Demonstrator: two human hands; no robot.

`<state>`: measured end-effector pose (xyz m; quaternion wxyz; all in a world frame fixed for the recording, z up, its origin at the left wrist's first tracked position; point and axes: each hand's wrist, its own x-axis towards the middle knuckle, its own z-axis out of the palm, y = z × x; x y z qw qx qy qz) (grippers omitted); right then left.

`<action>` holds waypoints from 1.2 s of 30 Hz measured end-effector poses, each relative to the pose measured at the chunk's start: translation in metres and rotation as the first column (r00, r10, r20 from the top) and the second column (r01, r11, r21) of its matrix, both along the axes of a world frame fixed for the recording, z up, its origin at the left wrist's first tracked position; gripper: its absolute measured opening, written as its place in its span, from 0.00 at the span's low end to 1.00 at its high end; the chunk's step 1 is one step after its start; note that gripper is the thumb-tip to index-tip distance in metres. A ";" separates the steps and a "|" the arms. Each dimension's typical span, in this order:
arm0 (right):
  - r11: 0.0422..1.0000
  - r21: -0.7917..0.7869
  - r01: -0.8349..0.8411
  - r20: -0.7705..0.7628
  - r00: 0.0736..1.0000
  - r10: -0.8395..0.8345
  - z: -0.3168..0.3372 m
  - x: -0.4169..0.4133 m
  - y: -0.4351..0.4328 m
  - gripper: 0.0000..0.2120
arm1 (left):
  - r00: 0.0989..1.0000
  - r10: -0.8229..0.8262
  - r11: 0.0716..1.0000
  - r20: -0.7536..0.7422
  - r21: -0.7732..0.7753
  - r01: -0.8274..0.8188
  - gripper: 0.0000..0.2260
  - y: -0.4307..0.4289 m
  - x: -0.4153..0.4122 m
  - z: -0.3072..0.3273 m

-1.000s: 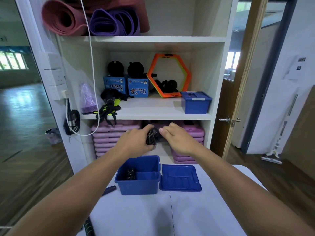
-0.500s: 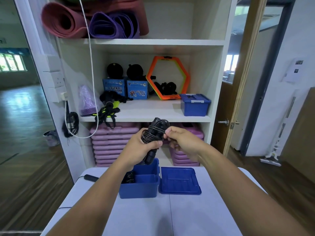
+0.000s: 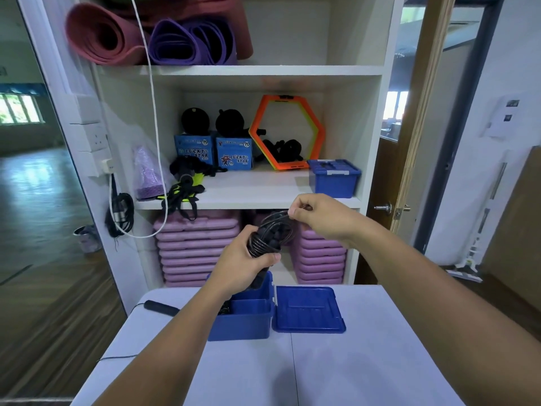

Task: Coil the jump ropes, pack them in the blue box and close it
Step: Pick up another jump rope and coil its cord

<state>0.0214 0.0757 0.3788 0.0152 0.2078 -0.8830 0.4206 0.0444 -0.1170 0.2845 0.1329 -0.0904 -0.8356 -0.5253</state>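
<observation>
Only the head view here, looking down over both arms.

The left hand (image 3: 244,263) is wrapped around a bundled black jump rope (image 3: 270,234), fingers (image 3: 270,257) curled tight on the lower part of the coil, with a handle end poking out below the fist toward the box. The right hand (image 3: 320,218) is up and a bit to the right, its fingers (image 3: 295,213) pinching a loop of the same rope at the top of the bundle. So both hands are gripping it, and the rope is in the air above the back edge of the blue box (image 3: 248,322), not in it.

The box sits open on the white bench (image 3: 322,373), near the far edge. Its blue lid (image 3: 307,309) lies flat just to the right, touching or very nearly touching the box wall. There's something dark down inside the box (image 3: 224,308), probably another coiled rope, but the left forearm covers most of it, so I can't say for sure. A black handle (image 3: 161,307) lies on the bench off to the left of the box, with a thin cord trailing toward the near left edge.

Behind the bench is a white shelf unit (image 3: 263,70). The top shelf has rolled mats, one reddish (image 3: 99,33) and one purple (image 3: 187,43). The middle shelf has two blue "Lucky Star" cartons (image 3: 215,153), an orange hexagon ring (image 3: 288,131), a tangle of black straps (image 3: 187,183) and a second, closed blue box (image 3: 333,180). Stacks of pink boards (image 3: 190,247) fill the bottom.
</observation>
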 end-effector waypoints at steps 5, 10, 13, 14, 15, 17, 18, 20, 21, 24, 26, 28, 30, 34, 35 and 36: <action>0.992 0.095 -0.088 -0.047 0.995 0.093 0.000 -0.012 0.009 0.10 | 0.999 -0.025 0.999 -0.044 0.034 0.026 0.13 0.002 0.005 -0.002; 0.982 -0.022 -0.187 0.097 0.977 0.188 -0.007 -0.012 0.012 0.10 | 0.996 -0.069 0.990 -0.052 0.116 0.075 0.14 0.001 0.009 -0.006; 0.972 -0.039 -0.232 0.197 0.952 0.235 -0.010 -0.013 0.011 0.07 | 0.995 -0.064 0.985 -0.078 0.155 0.076 0.16 0.000 0.014 -0.006; 0.965 -0.069 -0.252 0.236 0.936 0.261 -0.012 -0.013 0.010 0.06 | 0.994 -0.069 0.980 -0.086 0.180 0.083 0.16 0.001 0.015 -0.006; 0.956 -0.110 -0.272 0.269 0.918 0.292 -0.015 -0.013 0.010 0.05 | 0.993 -0.079 0.972 -0.090 0.216 0.097 0.16 0.001 0.017 -0.005; 0.937 -0.186 -0.296 0.306 0.889 0.341 -0.021 -0.013 0.008 0.04 | 0.991 -0.089 0.953 -0.096 0.282 0.113 0.16 0.001 0.018 -0.005; 0.931 -0.209 -0.299 0.312 0.882 0.353 -0.024 -0.012 0.007 0.04 | 0.991 -0.078 0.950 -0.106 0.294 0.106 0.18 0.001 0.018 -0.006; 0.932 -0.222 -0.285 0.321 0.881 0.346 -0.026 -0.012 0.004 0.04 | 0.990 -0.053 0.959 -0.128 0.269 0.086 0.26 -0.001 0.017 -0.009; 0.938 -0.224 -0.264 0.332 0.884 0.328 -0.026 -0.012 0.004 0.03 | 0.989 -0.052 0.965 -0.138 0.250 0.086 0.30 -0.001 0.018 -0.009; 0.949 -0.280 -0.144 0.402 0.880 0.252 -0.022 -0.017 0.002 0.04 | 0.987 -0.061 0.967 -0.148 0.236 0.095 0.33 0.001 0.021 -0.008; 0.945 -0.321 -0.056 0.470 0.857 0.211 -0.019 -0.020 0.002 0.05 | 0.985 -0.054 0.971 -0.167 0.219 0.090 0.31 0.002 0.021 -0.008; 0.938 -0.345 0.033 0.532 0.830 0.167 -0.017 -0.021 0.000 0.04 | 0.984 -0.053 0.972 -0.172 0.219 0.090 0.30 0.002 0.021 -0.008; 0.928 -0.361 0.094 0.573 0.807 0.141 -0.014 -0.020 -0.002 0.04 | 0.983 -0.043 0.967 -0.180 0.241 0.086 0.28 0.002 0.022 -0.007; 0.888 -0.444 0.117 0.597 0.778 0.195 -0.010 -0.016 -0.001 0.08 | 0.974 -0.034 0.946 -0.225 0.306 0.104 0.27 0.002 0.024 -0.001; 0.872 -0.473 0.125 0.597 0.773 0.213 -0.009 -0.016 -0.001 0.08 | 0.971 -0.033 0.942 -0.238 0.318 0.110 0.27 0.001 0.023 -0.001; 0.855 -0.501 0.134 0.595 0.771 0.228 -0.009 -0.016 -0.001 0.07 | 0.967 -0.030 0.938 -0.251 0.328 0.115 0.28 0.001 0.022 -0.001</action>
